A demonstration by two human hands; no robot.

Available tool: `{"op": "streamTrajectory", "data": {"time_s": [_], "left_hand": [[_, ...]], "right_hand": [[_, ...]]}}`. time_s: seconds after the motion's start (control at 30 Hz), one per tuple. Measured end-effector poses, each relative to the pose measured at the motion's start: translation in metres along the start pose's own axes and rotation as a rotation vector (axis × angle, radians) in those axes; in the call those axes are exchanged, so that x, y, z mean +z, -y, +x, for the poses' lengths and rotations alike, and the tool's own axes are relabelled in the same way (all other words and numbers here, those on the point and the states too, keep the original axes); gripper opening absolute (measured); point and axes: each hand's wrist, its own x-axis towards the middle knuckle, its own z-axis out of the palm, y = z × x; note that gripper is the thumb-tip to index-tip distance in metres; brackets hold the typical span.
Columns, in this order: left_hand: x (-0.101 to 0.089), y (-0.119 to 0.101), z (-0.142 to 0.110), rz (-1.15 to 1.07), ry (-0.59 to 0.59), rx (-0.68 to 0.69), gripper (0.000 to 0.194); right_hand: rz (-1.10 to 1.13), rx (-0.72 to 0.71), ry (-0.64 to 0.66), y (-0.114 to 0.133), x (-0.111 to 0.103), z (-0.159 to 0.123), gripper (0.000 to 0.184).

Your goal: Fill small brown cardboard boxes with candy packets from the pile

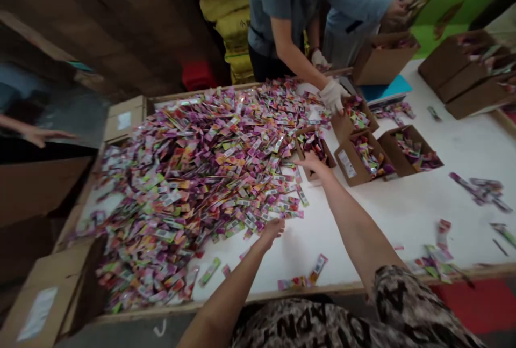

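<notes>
A big heap of small, colourful stick-shaped sachets (pixel 217 160) covers the left and middle of the white table. My left hand (pixel 273 232) is at the heap's near right edge, fingers apart and nothing visible in it. My right hand (pixel 311 161) lies at the near left side of a small cardboard box (pixel 331 161) that has sachets inside. A finger or thumb of it stretches left toward the heap, and the rest overlaps the box's edge; whether it touches the box I cannot make out.
More sachet-filled boxes (pixel 350 168) (pixel 397 160) stand to the right. Across the table, a co-worker's gloved hand (pixel 334 95) touches another box (pixel 342 125). Loose sachets (pixel 481 191) lie at the right. Another person's hand (pixel 38 136) shows at far left, near a large carton (pixel 40 187).
</notes>
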Motion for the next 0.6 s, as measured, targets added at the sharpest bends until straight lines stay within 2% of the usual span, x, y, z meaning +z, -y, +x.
{"op": "streamTrajectory", "data": {"time_s": [0.07,0.17,0.27,0.33,0.4,0.43,0.47,0.53,0.6], "left_hand": [[-0.022,0.013,-0.016,-0.056,-0.001,0.009,0.041],[-0.045,0.043,-0.035,-0.191,-0.020,-0.057,0.042],[-0.056,0.072,-0.047,-0.274,-0.046,-0.164,0.041],[-0.056,0.086,-0.052,-0.283,-0.038,-0.193,0.041],[-0.053,0.093,-0.057,-0.282,-0.018,-0.198,0.043],[-0.051,0.096,-0.058,-0.277,-0.011,-0.192,0.044],[-0.049,0.098,-0.059,-0.267,-0.009,-0.184,0.045],[-0.045,0.103,-0.058,-0.238,-0.024,-0.153,0.046],[-0.041,0.111,-0.056,-0.202,-0.059,-0.129,0.047]], "right_hand": [[0.077,-0.033,-0.044,-0.006,-0.016,0.005,0.039],[0.169,-0.031,-0.227,-0.031,-0.033,-0.015,0.035],[0.257,-0.055,-0.493,-0.042,-0.043,-0.053,0.039],[0.336,-0.209,-0.577,-0.033,-0.046,-0.074,0.039],[0.384,-0.405,-0.493,-0.017,-0.044,-0.080,0.044],[0.382,-0.456,-0.432,-0.008,-0.043,-0.077,0.050],[0.358,-0.449,-0.387,0.000,-0.042,-0.068,0.056],[0.225,-0.296,-0.349,0.010,-0.040,-0.043,0.063],[0.023,-0.131,-0.279,0.012,-0.038,-0.015,0.059]]}}
